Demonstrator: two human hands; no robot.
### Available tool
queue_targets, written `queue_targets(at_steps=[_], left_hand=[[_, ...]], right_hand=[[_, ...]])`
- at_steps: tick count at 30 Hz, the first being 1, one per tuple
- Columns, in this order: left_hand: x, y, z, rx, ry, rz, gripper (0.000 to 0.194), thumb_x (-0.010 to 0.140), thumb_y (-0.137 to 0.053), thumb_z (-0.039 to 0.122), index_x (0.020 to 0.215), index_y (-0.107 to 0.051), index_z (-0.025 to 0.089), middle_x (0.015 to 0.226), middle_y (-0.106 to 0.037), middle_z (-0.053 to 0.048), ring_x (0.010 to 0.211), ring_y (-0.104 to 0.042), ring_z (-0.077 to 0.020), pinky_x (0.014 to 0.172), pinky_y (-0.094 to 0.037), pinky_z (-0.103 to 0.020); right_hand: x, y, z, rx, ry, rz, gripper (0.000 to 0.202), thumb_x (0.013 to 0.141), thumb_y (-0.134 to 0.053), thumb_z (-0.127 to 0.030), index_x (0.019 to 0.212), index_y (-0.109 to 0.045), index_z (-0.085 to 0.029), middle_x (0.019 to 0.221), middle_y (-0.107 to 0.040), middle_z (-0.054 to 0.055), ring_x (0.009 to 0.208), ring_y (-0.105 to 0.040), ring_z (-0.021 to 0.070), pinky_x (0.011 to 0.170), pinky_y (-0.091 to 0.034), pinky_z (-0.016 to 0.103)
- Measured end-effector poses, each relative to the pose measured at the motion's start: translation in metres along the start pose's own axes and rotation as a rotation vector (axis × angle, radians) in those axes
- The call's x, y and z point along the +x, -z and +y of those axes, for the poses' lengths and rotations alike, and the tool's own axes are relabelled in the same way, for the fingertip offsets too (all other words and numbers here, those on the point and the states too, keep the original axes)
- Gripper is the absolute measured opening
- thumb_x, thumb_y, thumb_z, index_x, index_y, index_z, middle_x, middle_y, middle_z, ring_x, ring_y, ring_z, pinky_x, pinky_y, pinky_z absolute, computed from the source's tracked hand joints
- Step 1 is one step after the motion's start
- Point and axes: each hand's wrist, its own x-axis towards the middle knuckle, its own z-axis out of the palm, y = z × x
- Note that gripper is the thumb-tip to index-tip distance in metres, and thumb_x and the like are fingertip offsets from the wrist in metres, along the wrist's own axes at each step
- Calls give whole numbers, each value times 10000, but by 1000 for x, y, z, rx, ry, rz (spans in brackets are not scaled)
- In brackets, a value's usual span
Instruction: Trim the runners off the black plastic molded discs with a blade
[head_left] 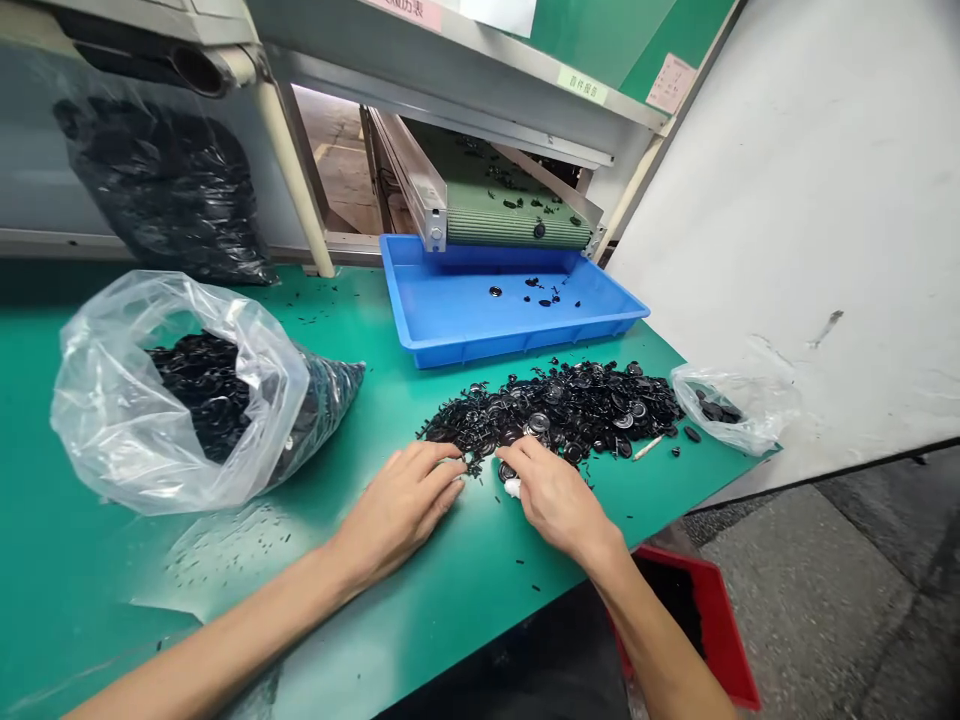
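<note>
A long heap of small black plastic parts (570,400), round discs mixed with thin slivers, lies on the green tabletop. At its near left edge my left hand (405,500) rests on the table with the fingers stretched out and slightly bent, their tips by loose slivers. My right hand (555,495) is at the heap's front edge, its fingers curled under and the index finger pointing into the parts. A small white thing (513,487) shows beneath the right fingers; its kind is unclear. Whatever those fingers hold is mostly hidden.
A clear plastic bag (82,400) of black parts stands open at left; a smaller bag (761,405) lies at right. Behind the heap sits a blue tray (450,315) under a green conveyor belt (487,225). A red bin (724,620) is below the table edge.
</note>
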Motion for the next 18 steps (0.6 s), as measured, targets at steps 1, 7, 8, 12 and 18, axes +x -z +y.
queue_targets(at_steps=[1,7,8,12,18], left_hand=[[0,1,3,-7,7,26,239,983,-428,271,1089,-630,200,1143,-660,-101,1010,-582,-261,832,-468,-421],[-1,4,32,-418,302,64,218,982,-429,312,1089,-599,227,1007,-660,-41,880,-611,-189,779,-474,-321],[0,2,37,-528,409,34,233,982,-422,349,1103,-583,232,954,-662,-26,798,-612,-171,720,-476,-303],[10,-6,51,-974,649,-107,322,971,-392,459,1133,-511,207,823,-653,-3,572,-533,-124,503,-390,-247],[20,-15,53,-1182,668,-105,256,932,-499,451,951,-478,197,594,-563,60,472,-389,-86,458,-287,-210]], right_hand=[[1,1,2,-10,2,-15,416,820,-384,8,1106,-595,-206,1000,-544,52,758,-529,157,657,-417,262],[0,4,13,218,73,137,356,863,-371,-19,965,-665,-192,923,-558,39,763,-551,139,676,-433,260],[-3,3,14,291,97,197,357,874,-369,-26,967,-668,-196,936,-577,41,782,-565,138,690,-444,261],[-16,-4,10,535,155,389,314,881,-426,-49,956,-680,-216,977,-633,42,876,-611,146,745,-490,272],[-32,-10,-6,706,58,341,408,837,-411,-22,1065,-671,-239,1118,-662,52,1056,-616,179,913,-505,332]])
